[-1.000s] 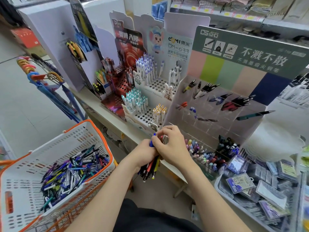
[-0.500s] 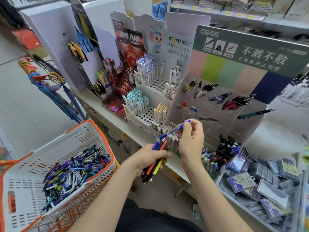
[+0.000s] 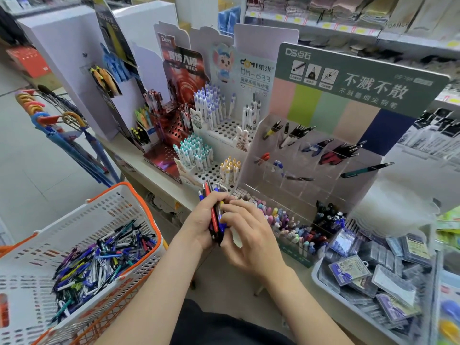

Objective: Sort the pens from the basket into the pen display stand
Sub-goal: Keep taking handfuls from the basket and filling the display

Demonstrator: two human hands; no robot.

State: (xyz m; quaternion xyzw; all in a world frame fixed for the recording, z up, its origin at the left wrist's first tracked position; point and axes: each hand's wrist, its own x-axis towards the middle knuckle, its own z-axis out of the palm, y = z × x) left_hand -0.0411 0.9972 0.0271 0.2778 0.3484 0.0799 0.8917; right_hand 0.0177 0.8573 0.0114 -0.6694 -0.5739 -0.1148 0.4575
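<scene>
**Head view.** The left hand [image 3: 199,221] is clenched around a bundle of red, blue and black plastic pens [image 3: 214,215]. The bundle is held upright, and its ends project above the curled fingers [image 3: 219,195]. The right hand [image 3: 246,235] meets the bundle from the opposite side. Its thumb and forefinger pinch a blue pen [image 3: 221,221] at the bundle's edge, and the other 3 fingers hang loosely curled beneath.

Just beyond the fingertips of both hands stands the clear acrylic pen display stand with a green header card [image 3: 353,120]. Its upper compartments hold a few pens each. Its front trough, right of the right-hand fingers, is packed with pastel-capped pens [image 3: 286,225].

Well left of and below the left-hand fingers sits the white plastic basket with an orange rim [image 3: 139,192]. It contains a loose heap of mixed pens [image 3: 99,257].

Beyond the left-hand fingers is a white perforated stand of teal-capped pens [image 3: 196,155].
</scene>
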